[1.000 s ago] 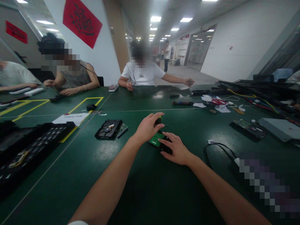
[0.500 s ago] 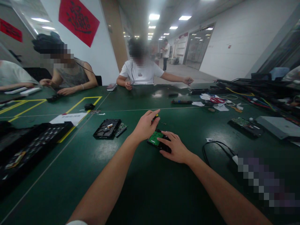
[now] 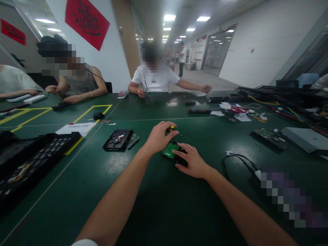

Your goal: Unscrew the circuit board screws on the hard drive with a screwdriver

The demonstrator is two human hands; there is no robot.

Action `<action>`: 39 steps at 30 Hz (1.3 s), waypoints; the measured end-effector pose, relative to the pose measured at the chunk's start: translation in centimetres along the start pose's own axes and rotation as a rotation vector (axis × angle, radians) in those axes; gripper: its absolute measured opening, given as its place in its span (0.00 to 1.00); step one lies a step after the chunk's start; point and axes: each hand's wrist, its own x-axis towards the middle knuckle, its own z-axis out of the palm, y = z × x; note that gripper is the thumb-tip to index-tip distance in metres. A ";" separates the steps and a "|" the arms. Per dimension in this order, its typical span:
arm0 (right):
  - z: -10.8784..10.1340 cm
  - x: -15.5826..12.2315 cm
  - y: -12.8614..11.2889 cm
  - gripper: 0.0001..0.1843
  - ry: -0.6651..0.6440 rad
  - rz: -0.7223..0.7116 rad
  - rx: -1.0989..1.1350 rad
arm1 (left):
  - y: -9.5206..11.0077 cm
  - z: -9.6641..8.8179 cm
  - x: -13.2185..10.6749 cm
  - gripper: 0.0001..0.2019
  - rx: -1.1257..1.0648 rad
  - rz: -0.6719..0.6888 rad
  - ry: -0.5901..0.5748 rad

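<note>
A hard drive [image 3: 169,150] lies on the green table with its green circuit board facing up. My right hand [image 3: 191,159] grips its right end, thumb at the near edge and fingers spread across the black part. Above the drive's far left corner, my left hand [image 3: 162,135] pinches a small screwdriver [image 3: 172,128] with a yellow cap. Its tip is hidden behind my fingers. A few tiny screws [image 3: 180,134] lie just beyond the drive.
To the left are a black drive casing [image 3: 118,139] and a loose circuit board [image 3: 133,140], then a black tray [image 3: 51,150]. A cable [image 3: 238,156], another circuit-board unit [image 3: 269,138] and a grey box [image 3: 304,136] lie right. Co-workers [image 3: 153,78] sit across the table.
My left fingers have shifted on the screwdriver and opened slightly, so more of its yellow cap shows. My right hand stays on the hard drive.
</note>
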 end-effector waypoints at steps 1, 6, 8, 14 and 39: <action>0.0 0.0 0.0 0.35 0.000 0.002 0.000 | -0.1 0.0 0.0 0.11 0.004 0.002 -0.004; 0.1 0.1 0.0 0.35 -0.001 0.008 0.001 | -0.2 -0.1 0.0 0.20 -0.074 -0.029 -0.041; 0.1 0.1 0.0 0.35 0.000 0.004 0.004 | -0.2 -0.1 0.0 0.22 -0.110 -0.032 -0.064; 0.0 0.1 0.0 0.34 0.016 -0.008 0.010 | 0.2 -0.1 -0.1 0.11 -0.010 0.023 -0.035; 0.3 0.0 0.2 0.34 0.024 -0.012 0.009 | 0.0 0.2 0.0 0.19 -0.705 -0.222 -0.179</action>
